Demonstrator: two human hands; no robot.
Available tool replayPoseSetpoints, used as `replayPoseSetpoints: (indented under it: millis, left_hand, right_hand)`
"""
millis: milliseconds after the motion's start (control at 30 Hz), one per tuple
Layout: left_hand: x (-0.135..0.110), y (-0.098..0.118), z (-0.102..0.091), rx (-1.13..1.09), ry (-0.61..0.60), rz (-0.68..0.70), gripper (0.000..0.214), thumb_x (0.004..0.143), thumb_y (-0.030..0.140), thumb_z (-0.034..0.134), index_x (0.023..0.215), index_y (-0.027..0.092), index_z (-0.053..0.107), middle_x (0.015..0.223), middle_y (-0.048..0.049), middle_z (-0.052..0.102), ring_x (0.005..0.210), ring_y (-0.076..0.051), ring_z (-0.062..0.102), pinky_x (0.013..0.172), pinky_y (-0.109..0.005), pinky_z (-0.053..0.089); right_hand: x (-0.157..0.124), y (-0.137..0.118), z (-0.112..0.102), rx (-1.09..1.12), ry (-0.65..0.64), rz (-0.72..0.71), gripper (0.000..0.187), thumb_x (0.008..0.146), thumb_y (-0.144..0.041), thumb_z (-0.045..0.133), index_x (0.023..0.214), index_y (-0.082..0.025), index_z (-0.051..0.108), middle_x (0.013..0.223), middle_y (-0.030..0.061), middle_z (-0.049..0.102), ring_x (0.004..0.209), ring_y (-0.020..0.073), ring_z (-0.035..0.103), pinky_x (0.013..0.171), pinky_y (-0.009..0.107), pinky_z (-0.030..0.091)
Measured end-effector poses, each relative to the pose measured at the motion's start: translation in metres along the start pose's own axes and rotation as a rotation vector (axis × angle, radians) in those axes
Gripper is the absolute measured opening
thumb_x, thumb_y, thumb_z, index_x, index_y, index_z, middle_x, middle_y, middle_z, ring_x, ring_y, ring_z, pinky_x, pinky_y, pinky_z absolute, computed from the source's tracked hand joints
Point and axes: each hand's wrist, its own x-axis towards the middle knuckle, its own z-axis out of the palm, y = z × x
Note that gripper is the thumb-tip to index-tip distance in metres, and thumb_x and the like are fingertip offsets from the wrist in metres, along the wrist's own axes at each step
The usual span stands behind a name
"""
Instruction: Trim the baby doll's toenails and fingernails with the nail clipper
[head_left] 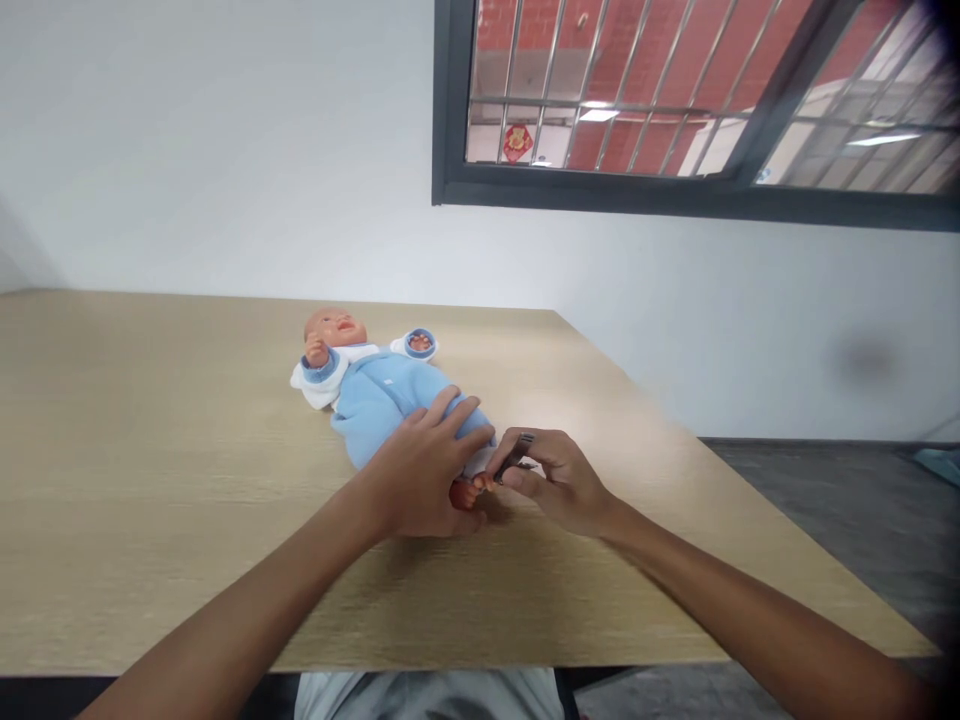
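A baby doll [390,385] in a light blue outfit with white sleeves lies on its back on the table, head pointing away from me. My left hand [427,470] is wrapped round its lower leg, fingers over the blue cloth and thumb near the foot. The doll's bare foot [466,493] shows between my two hands. In my right hand [559,480] I pinch a small metal nail clipper [514,456] between thumb and fingers. Its jaw end is at the doll's toes; whether it touches them I cannot tell.
The light wooden table [150,480] ends in a front edge close to my body and a slanting right edge. Behind it stands a white wall [225,150] with a dark-framed, barred window [585,190]. Dark grey floor [825,510] shows at the right.
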Motion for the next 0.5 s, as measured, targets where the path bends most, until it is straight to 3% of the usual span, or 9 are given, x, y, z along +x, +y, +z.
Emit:
replayPoseSetpoints:
  millis: [200, 500]
  left_hand:
    - [-0.0001, 0.0, 0.0001, -0.007, 0.002, -0.002, 0.064, 0.064, 0.045, 0.072, 0.12, 0.021, 0.052, 0.142, -0.0132, 0.04, 0.136, -0.039, 0.029, 0.107, -0.054, 0.039]
    - [-0.0016, 0.0014, -0.0006, 0.003, 0.002, -0.001, 0.059, 0.066, 0.047, 0.071, 0.116, 0.02, 0.055, 0.144, -0.0143, 0.039, 0.138, -0.041, 0.027, 0.106, -0.056, 0.04]
  right_hand:
    - [0.0008, -0.0022, 0.0, -0.05, -0.023, 0.085, 0.038, 0.088, -0.054, 0.064, 0.083, -0.017, 0.066, 0.075, 0.0018, 0.064, 0.065, 0.0134, 0.052, 0.063, 0.026, 0.041]
    - [0.0071, -0.009, 0.001, -0.118, -0.089, 0.09, 0.036, 0.091, -0.051, 0.061, 0.08, -0.017, 0.06, 0.07, -0.0013, 0.055, 0.062, 0.0124, 0.047, 0.059, 0.024, 0.036]
